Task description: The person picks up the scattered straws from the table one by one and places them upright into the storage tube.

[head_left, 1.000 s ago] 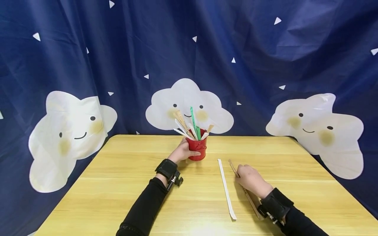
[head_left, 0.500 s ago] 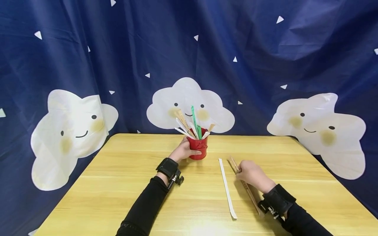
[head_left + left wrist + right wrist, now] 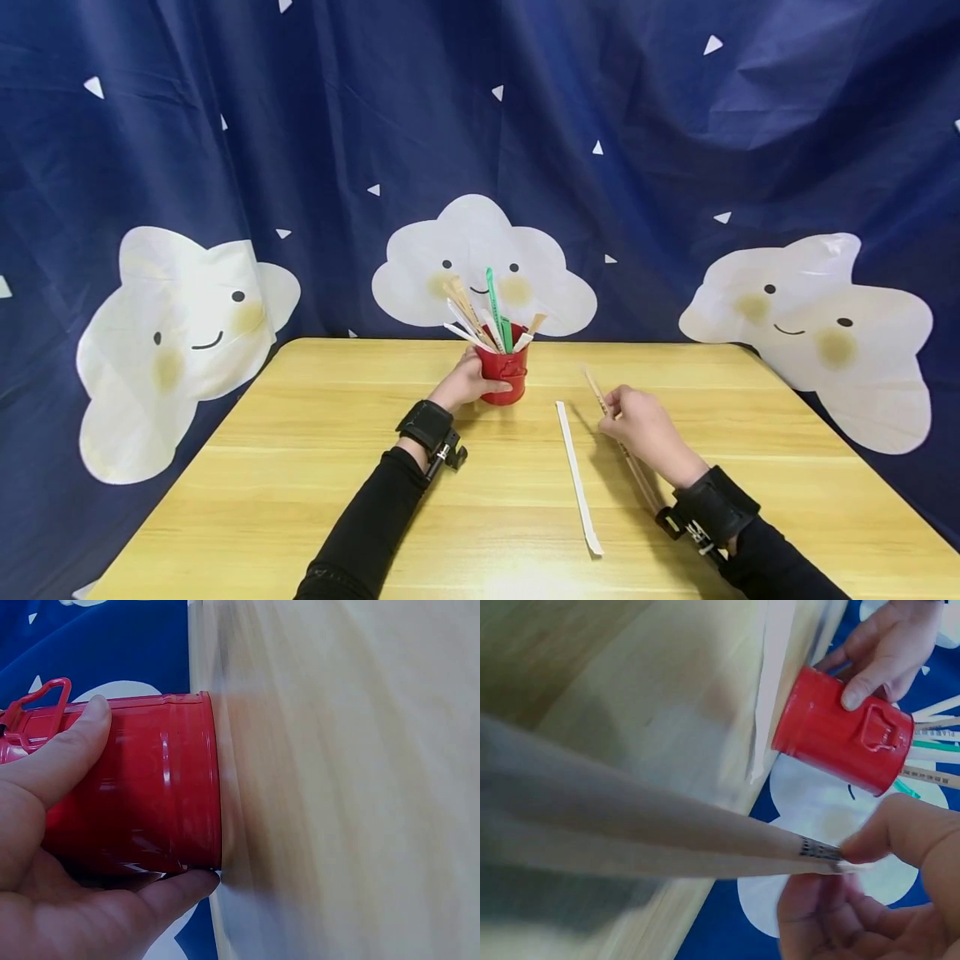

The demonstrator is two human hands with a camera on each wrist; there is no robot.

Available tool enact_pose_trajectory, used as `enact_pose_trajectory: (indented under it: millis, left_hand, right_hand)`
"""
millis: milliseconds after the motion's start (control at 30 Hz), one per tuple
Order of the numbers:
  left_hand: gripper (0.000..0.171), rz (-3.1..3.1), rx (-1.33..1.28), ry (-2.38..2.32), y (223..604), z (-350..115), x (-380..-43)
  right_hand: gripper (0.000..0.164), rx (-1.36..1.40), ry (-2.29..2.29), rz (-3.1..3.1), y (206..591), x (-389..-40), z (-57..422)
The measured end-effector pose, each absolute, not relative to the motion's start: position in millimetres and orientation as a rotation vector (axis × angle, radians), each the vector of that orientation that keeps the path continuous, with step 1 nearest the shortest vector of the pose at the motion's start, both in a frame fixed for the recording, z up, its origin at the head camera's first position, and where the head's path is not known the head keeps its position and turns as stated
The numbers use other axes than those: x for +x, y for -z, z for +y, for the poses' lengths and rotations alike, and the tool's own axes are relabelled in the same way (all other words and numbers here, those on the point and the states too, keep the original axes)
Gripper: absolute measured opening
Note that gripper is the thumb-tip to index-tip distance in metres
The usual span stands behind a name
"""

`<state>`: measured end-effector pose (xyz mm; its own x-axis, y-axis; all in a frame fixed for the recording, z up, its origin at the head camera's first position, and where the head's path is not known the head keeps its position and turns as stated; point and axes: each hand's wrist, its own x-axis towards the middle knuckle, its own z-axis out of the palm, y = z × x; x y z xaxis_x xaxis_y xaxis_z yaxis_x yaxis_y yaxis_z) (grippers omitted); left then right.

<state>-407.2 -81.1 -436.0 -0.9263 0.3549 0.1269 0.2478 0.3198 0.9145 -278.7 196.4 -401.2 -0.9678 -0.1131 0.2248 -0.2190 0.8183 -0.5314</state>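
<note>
My left hand (image 3: 463, 383) grips the side of a small red metal bucket (image 3: 513, 372) at the far middle of the table. Brown, white and green paper-wrapped straws (image 3: 463, 308) stick up from it. In the left wrist view, the thumb (image 3: 79, 746) lies along the bucket's wall near its handle. On the right, my right hand (image 3: 645, 429) pinches a brown paper-wrapped straw (image 3: 633, 467) between thumb and fingers, near its printed band (image 3: 819, 849). The straw slants over the table, its shadow apart from it. Between bucket and right hand lies a white paper-wrapped straw (image 3: 576, 479).
The wooden table (image 3: 300, 467) ends at a dark blue curtain (image 3: 637, 108) with white cloud and star prints. A black strap with a small mount sits on each wrist (image 3: 426, 427).
My right hand has raised the brown straw from the tabletop, moving slightly away from me, its far end now higher. The left hand and the bucket have stayed in place.
</note>
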Motion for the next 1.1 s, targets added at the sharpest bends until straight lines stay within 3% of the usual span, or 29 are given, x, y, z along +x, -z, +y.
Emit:
enact_pose_trajectory:
  millis: [133, 633, 1100]
  left_hand:
    - [0.071, 2.466, 0.571, -1.690, 436.1, -81.9, -407.8]
    - [0.066, 2.480, 0.565, -1.697, 435.4, -80.9, -407.6]
    - [0.064, 2.482, 0.601, -1.704, 434.3, -80.8, -405.7]
  right_hand:
    - [0.027, 0.270, -0.892, -2.670, 398.1, -282.1, 196.1]
    - [0.014, 0.249, -0.877, -2.312, 395.0, -285.1, 191.6]
    - [0.016, 0.289, -0.731, -2.199, 395.7, -288.0, 190.2]
